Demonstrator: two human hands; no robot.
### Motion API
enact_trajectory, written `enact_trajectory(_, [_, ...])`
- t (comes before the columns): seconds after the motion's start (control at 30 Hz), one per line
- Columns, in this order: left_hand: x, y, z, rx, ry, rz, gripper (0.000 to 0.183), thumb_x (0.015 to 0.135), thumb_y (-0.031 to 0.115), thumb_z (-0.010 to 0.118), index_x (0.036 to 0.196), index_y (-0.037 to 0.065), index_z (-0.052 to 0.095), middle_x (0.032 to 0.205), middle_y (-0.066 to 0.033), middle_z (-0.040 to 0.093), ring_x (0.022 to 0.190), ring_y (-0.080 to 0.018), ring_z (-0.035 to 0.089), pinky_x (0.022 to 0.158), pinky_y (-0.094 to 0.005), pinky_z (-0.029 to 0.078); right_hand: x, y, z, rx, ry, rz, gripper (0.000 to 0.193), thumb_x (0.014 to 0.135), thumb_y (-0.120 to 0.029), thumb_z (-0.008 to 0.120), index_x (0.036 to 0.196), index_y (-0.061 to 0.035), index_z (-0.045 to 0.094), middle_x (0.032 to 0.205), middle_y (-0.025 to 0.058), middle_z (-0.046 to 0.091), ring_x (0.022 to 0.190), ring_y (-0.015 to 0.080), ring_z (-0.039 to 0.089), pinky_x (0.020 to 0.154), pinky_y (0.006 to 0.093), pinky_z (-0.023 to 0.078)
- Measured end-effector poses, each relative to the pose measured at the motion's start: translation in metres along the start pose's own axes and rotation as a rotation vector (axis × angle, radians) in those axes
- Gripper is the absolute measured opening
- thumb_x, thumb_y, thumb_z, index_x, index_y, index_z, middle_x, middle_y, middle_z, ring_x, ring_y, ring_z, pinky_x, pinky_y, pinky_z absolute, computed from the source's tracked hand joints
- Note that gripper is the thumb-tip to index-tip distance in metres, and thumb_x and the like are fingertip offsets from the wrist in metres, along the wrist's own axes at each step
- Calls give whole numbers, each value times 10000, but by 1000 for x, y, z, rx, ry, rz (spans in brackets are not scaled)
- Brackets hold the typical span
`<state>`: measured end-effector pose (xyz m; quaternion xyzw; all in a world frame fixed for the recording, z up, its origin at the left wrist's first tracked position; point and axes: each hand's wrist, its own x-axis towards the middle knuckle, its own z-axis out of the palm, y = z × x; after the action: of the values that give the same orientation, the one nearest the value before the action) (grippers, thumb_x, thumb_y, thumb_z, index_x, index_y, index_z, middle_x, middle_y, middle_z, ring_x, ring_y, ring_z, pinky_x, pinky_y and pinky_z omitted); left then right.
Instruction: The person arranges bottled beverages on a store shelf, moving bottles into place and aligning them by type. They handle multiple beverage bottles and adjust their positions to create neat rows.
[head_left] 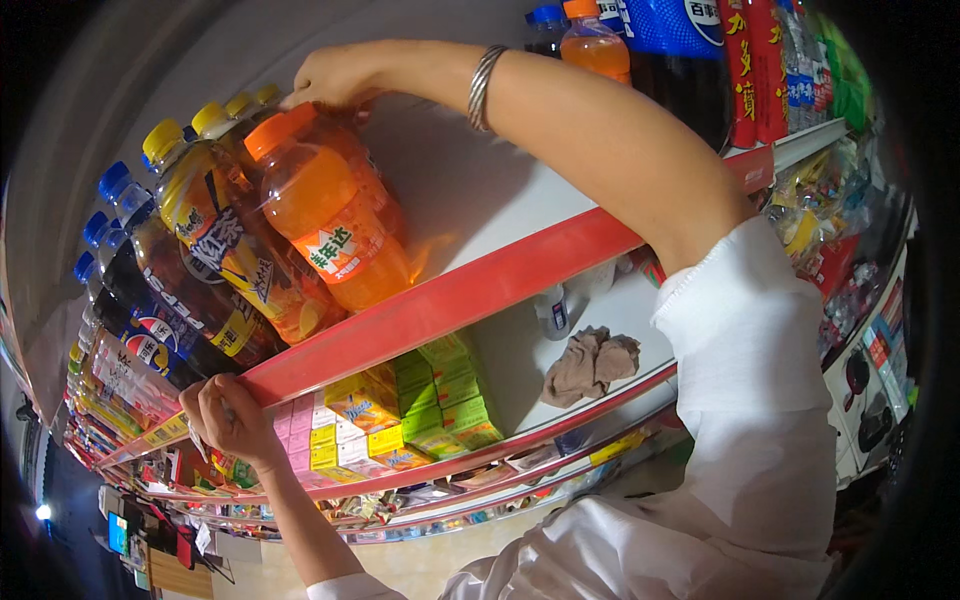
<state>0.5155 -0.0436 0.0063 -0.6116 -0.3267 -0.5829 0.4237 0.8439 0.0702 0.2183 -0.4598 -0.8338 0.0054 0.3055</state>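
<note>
My right hand (pixel 338 78) reaches across the upper shelf (pixel 470 180) and is closed round the top of an orange soda bottle (pixel 372 185), whose cap it hides. Right in front of that bottle stands another orange soda bottle (pixel 325 225) with an orange cap, close to the shelf's red front edge (pixel 450 300). Down at the left, my left hand (pixel 228 420) is curled against this red edge. A pale, thin scrap (pixel 197 436) shows at its fingers; what it is I cannot make out. Beside the orange bottles stands a yellow-capped tea bottle (pixel 225 230).
Blue-capped cola bottles (pixel 190 275) line the left. Large bottles (pixel 680 70) and red cans (pixel 752 75) stand at the upper right. On the shelf below are small drink cartons (pixel 440 400), a crumpled brown cloth (pixel 592 368) and a small white container (pixel 552 310).
</note>
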Motion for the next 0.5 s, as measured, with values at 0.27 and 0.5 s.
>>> enact_trajectory(0.27, [7, 15, 8, 4, 38, -1, 127, 937, -31, 615, 815, 5, 622, 797, -100, 550, 663, -235, 523, 557, -362, 398, -110, 23, -155, -697, -50, -113, 403, 898, -310, 673, 1135, 13, 713, 1069, 211, 735, 979, 331, 704, 859, 423, 544])
enact_trajectory(0.5, [2, 7, -6, 8, 24, 17, 101, 933, -41, 618, 835, -16, 628, 806, -103, 555, 659, -232, 528, 551, -364, 385, -162, 34, -130, -879, -237, 311, 419, 870, -317, 718, 1155, -10, 705, 1073, 201, 734, 974, 338, 706, 836, 437, 543])
